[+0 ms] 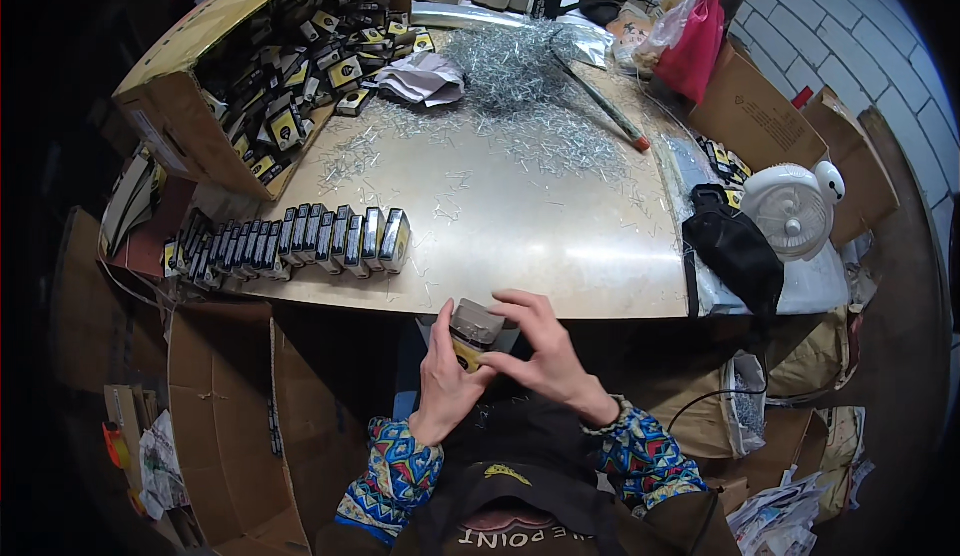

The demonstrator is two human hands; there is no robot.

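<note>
Just off the table's near edge, a small black and yellow cardboard box (478,323) is held between my hands, its grey inner flaps standing up at the top. My left hand (443,384) wraps the box's left side. My right hand (550,354) reaches around it from the right, thumb on its lower part and index finger by the flaps. What lies inside the box is hidden. Left of my hands, a row of similar small boxes (345,239) stands upright along the table edge. Farther back is a heap of thin silvery nails (510,71), with loose ones scattered around it.
A large carton (165,151) full of small boxes lies on its side at the far left. Crumpled paper (422,78) and a rod (610,111) touch the nail heap. On the right are a black pouch (735,256) and a white fan (790,218). An open carton (225,416) stands below left.
</note>
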